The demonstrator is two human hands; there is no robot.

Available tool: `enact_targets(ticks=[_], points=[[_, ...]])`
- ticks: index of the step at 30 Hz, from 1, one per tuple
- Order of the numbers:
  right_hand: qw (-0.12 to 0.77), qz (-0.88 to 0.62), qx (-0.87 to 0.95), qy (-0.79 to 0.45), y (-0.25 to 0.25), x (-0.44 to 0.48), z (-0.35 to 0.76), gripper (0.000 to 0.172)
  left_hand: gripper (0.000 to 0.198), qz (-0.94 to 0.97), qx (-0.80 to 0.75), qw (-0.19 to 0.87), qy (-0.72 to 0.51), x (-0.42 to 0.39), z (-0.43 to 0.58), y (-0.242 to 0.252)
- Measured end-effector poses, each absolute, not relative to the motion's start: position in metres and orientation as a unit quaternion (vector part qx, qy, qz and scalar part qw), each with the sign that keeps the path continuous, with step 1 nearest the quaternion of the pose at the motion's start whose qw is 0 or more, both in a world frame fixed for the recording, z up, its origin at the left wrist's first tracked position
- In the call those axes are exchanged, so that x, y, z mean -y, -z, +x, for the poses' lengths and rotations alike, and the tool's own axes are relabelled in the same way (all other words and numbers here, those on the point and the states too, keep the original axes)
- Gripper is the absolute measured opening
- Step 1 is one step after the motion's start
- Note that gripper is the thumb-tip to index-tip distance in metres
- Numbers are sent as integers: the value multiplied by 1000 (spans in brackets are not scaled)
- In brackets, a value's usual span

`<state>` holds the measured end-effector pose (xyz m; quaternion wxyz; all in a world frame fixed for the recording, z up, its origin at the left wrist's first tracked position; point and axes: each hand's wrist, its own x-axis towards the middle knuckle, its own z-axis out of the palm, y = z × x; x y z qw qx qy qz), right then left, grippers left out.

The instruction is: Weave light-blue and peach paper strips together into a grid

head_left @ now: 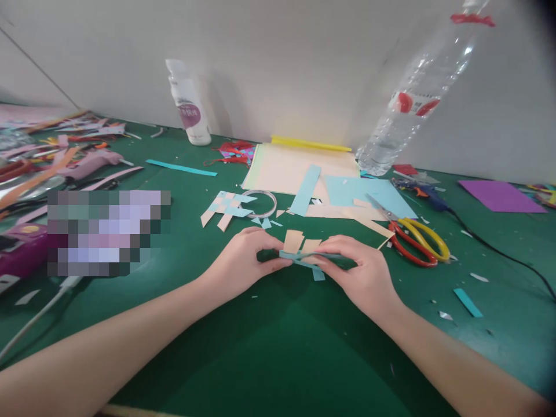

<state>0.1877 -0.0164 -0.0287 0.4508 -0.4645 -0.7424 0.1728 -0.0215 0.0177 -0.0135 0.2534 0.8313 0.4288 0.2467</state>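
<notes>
Between my two hands, just above the green table, is a small piece of woven paper strips [304,256], pale blue crossed with peach. My left hand [244,258] pinches its left end between thumb and fingers. The right end is gripped by my right hand [362,269], whose fingertips cover part of the strips. Beyond my left hand lies a similar blue and peach woven paper piece [228,204], touching a roll of clear tape [264,204]. Scissors [417,237] with red and yellow handles rest beyond my right hand, their blades on pale blue paper [369,194].
Peach paper sheets [286,165] lie at the back by a yellow pen-like stick [310,143]. A white bottle [189,104] and a tilted clear bottle [417,92] stand by the wall. Left are a pixelated device [108,231] and a pink glue gun [93,164]; right, a cable [499,246] and purple paper [501,196].
</notes>
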Motion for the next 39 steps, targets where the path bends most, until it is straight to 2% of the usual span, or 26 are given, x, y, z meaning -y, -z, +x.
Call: enact_targets(ticks=[12,22,30,34,39], points=[[399,-506,738,-200,21,20,189,18,19,801,-477,283,-227,-18,-22,10],[413,-541,701,-213,24,14,193,14,24,794,-489,286,-222,-20,-25,10],[471,-540,645,-267,24,19,191,29,23,746,-415,447,-267,-18,-21,6],[463,-523,655,-289,24,21,187,26,30,703,-385,515,-305,-17,-20,6],[436,-514,678,-294,22,25,183,18,18,679,-414,533,-290,-15,-17,7]])
